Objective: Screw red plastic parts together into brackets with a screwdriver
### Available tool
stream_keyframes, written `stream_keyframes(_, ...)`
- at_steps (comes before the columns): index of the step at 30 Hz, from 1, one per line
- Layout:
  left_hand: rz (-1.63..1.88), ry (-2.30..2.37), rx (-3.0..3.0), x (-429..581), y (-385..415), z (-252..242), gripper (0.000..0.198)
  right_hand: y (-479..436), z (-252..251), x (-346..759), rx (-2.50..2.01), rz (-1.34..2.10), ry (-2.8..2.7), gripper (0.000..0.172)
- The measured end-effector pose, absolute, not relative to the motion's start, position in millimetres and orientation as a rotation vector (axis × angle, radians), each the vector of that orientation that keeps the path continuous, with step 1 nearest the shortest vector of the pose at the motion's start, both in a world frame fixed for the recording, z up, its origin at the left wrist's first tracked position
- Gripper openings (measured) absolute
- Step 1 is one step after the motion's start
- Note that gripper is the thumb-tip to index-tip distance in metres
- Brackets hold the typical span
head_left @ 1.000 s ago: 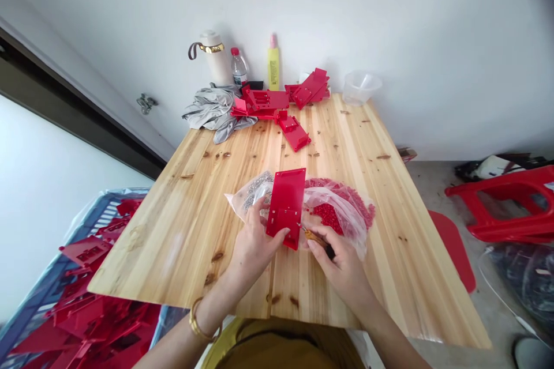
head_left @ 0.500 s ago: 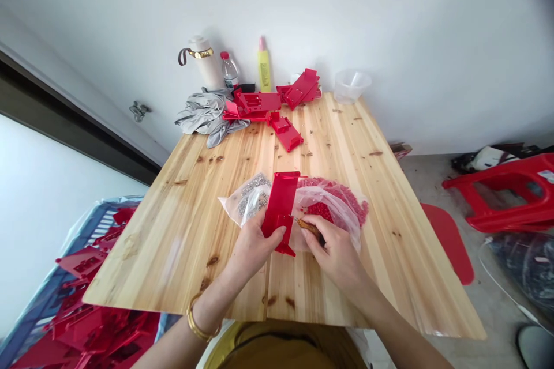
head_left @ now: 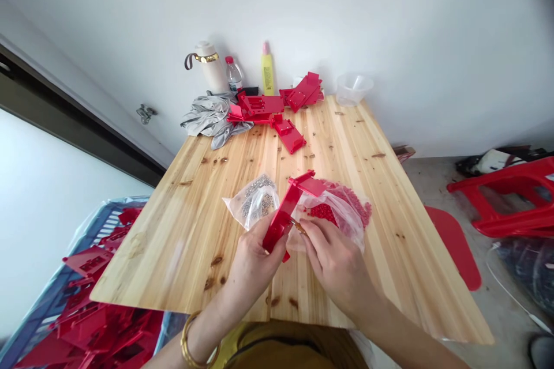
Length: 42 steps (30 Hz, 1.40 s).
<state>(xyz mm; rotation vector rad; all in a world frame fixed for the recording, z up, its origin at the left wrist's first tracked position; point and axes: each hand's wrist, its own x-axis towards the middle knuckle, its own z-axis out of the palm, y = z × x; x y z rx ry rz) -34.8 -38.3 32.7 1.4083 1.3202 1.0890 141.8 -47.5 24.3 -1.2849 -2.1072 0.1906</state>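
Observation:
My left hand (head_left: pixel 255 253) is closed around the lower part of a red plastic bracket (head_left: pixel 283 209), which is held tilted above the table. My right hand (head_left: pixel 335 251) pinches a small tool with a brownish handle (head_left: pixel 298 226); its metal tip meets the bracket's side near my left thumb. The tool's exact kind is hard to make out, as fingers cover most of it. Behind the hands, a clear bag of small metal parts (head_left: pixel 258 196) lies on the left. A clear bag of small red pieces (head_left: pixel 348 202) lies on the right, partly behind the bracket and my right hand.
Several red brackets (head_left: pixel 291 135) are piled at the table's back beside a grey cloth (head_left: pixel 208 118). A white flask (head_left: pixel 213 72), water bottle (head_left: pixel 234 76), yellow bottle (head_left: pixel 267 72) and plastic tub (head_left: pixel 354 91) stand along the wall. A blue basket (head_left: pixel 43 300) of red parts is at left.
The bracket has been turned and tilted, so its edge and upper flange now show. My right hand has moved in closer with the tool against it. The view has shifted slightly.

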Motion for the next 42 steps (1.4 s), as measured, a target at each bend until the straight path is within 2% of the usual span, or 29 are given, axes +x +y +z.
stream_keyframes(3, 1.136, 1.354, 1.450, -34.6, -41.7, 39.2, 0.024, -49.1, 31.0, 140.2, -1.252, -0.019, -2.199, 0.032)
stream_keyframes(5, 1.155, 1.377, 1.485, -36.4, -42.7, 41.2, 0.024, -46.5, 37.3, 139.3, -1.232, 0.042, -2.182, 0.031)
stream_keyframes(7, 1.163, 1.399, 1.548, -40.4, -41.9, 41.6, 0.024, -40.0, 44.2, 135.7, -1.229, 0.345, -2.096, 0.025)
stream_keyframes(10, 1.180, 1.443, 1.680, -52.0, -35.2, 43.8, 0.027, -27.0, 50.7, 119.6, -1.161, 1.157, -1.740, 0.013)
stream_keyframes(12, 1.186, 1.474, 1.818, -65.7, -25.0, 48.8, 0.029, -22.0, 49.6, 101.6, -1.031, 1.617, -1.367, 0.015)
stream_keyframes(14, 1.182, 1.574, 2.001, -87.2, -7.9, 55.6, 0.030, -23.6, 43.9, 82.6, -0.919, 1.851, -1.072, 0.018)
stream_keyframes(16, 1.142, 1.770, 2.184, -118.8, 17.9, 60.1, 0.032, -32.0, 35.2, 68.9, -0.897, 1.922, -0.981, 0.019)
stream_keyframes(18, 0.974, 1.949, 2.313, -158.9, 51.3, 57.4, 0.031, -44.7, 26.1, 65.7, -0.953, 1.900, -1.098, 0.016)
stream_keyframes(20, 0.661, 1.909, 2.397, -201.3, 87.6, 45.6, 0.030, -58.1, 19.9, 73.5, -1.038, 1.783, -1.325, 0.010)
stream_keyframes(22, 0.398, 1.812, 2.391, -236.6, 118.8, 29.1, 0.038, -69.2, 18.4, 89.5, -1.119, 1.614, -1.529, 0.009)
stream_keyframes(24, 0.290, 1.745, 2.410, -256.3, 137.3, 17.2, 0.046, -76.6, 20.2, 109.4, -1.209, 1.469, -1.619, 0.013)
stream_keyframes(26, 0.354, 1.757, 2.480, -255.1, 139.0, 16.5, 0.053, -80.7, 21.7, 129.6, -1.299, 1.364, -1.621, 0.016)
stream_keyframes(29, 0.776, 1.782, 2.564, -211.6, 111.2, 31.7, 0.046, -83.2, 17.7, 155.3, -1.390, 1.266, -1.543, 0.017)
stream_keyframes(30, 0.977, 1.753, 2.543, -187.9, 96.5, 36.6, 0.036, -83.4, 14.6, 162.2, -1.406, 1.244, -1.501, 0.018)
stream_keyframes(32, 1.081, 1.476, 2.460, -133.9, 65.6, 39.5, 0.015, -83.0, 7.7, 173.4, -1.426, 1.209, -1.407, 0.021)
stream_keyframes(35, 0.801, 1.092, 2.464, -57.8, 31.8, 24.5, 0.014, -81.9, 1.0, 184.6, -1.457, 1.173, -1.324, 0.026)
stream_keyframes(42, 0.203, 1.251, 2.667, 6.5, 32.3, -11.1, 0.021, -90.1, 4.8, 192.8, -1.515, 1.130, -1.269, 0.025)
